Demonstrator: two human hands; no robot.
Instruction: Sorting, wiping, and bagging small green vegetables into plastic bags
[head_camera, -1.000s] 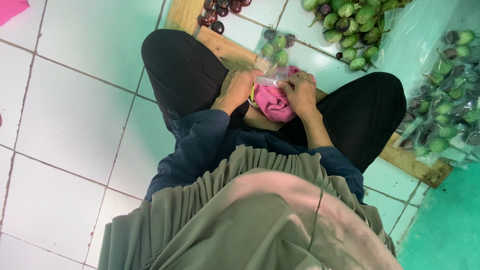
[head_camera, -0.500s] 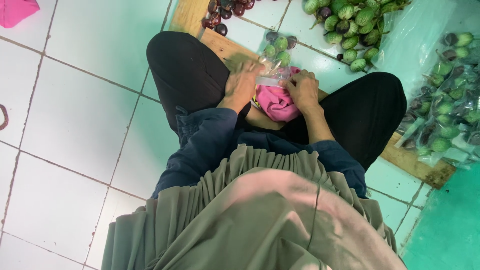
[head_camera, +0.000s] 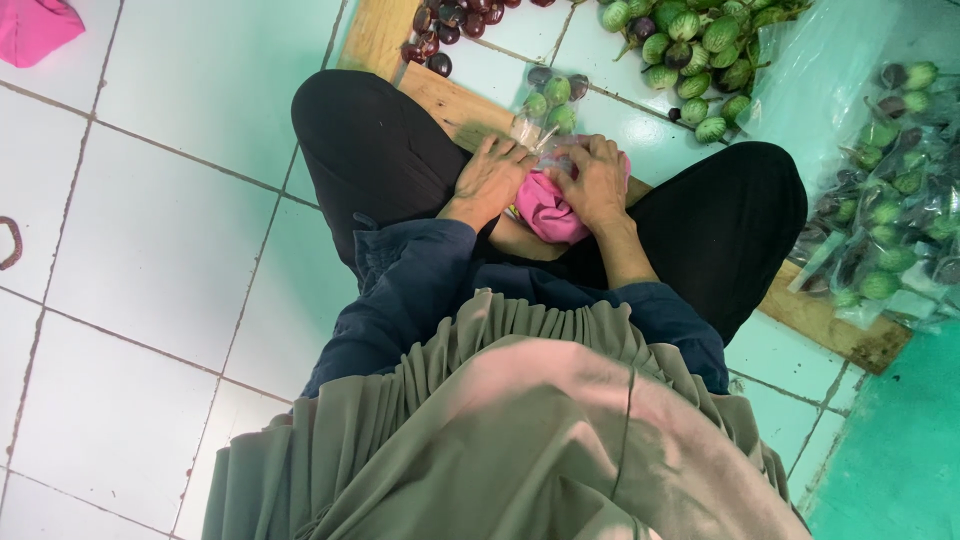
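I sit cross-legged on a tiled floor, looking down past my olive headscarf. My left hand (head_camera: 492, 178) and my right hand (head_camera: 598, 180) meet in my lap, both pinching the neck of a small clear plastic bag (head_camera: 549, 113) filled with little green and purple eggplants. Between and under my hands lies a bunched pink plastic bag (head_camera: 548, 211). The bag of eggplants rests on a wooden board (head_camera: 446, 102) just beyond my knees.
A loose heap of green round eggplants (head_camera: 700, 45) lies ahead, dark purple ones (head_camera: 452, 22) to its left. Several packed clear bags (head_camera: 890, 215) are stacked at the right. A pink bag (head_camera: 35, 28) lies at far left, a small ring (head_camera: 10, 243) on the tiles.
My hands have stayed on the bag's neck with only small finger movements. The view has shifted slightly; the ring at the left edge came into sight.
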